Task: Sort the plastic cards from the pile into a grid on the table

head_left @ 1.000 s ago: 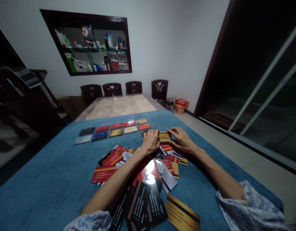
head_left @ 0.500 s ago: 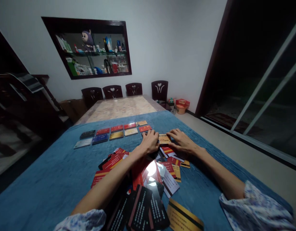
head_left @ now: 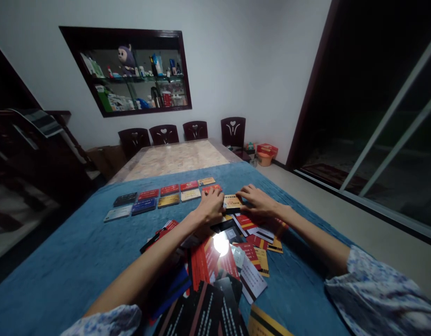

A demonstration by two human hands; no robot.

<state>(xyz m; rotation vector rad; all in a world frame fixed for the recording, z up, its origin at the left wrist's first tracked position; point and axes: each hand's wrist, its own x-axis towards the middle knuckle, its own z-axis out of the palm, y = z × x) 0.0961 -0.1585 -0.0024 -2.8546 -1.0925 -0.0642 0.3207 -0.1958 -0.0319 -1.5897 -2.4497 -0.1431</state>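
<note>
Between my two hands is a gold VIP card (head_left: 232, 201), apparently the front of a small stack with a dark lower edge. My left hand (head_left: 211, 205) grips its left side with bent fingers. My right hand (head_left: 260, 201) pinches the right side between thumb and fingers. Just below lies a loose heap of cards: red cards (head_left: 198, 263), black cards (head_left: 206, 308), a white card (head_left: 253, 280) and a gold card (head_left: 266, 322). Part of the heap is hidden under my left forearm. A red card (head_left: 211, 188) lies partly behind my left hand.
Neat card stacks stand in two rows on the blue cloth (head_left: 68, 247), among them a blue stack (head_left: 144, 206) and a gold stack (head_left: 168, 200). Beyond the cloth is the bare tabletop (head_left: 176, 156), with several chairs (head_left: 232, 132) around it. A lamp glare covers some cards.
Both hands have shifted slightly left with the gold VIP card between them. A dark card beneath shows more now, and a blue card has come into view by my left forearm.
</note>
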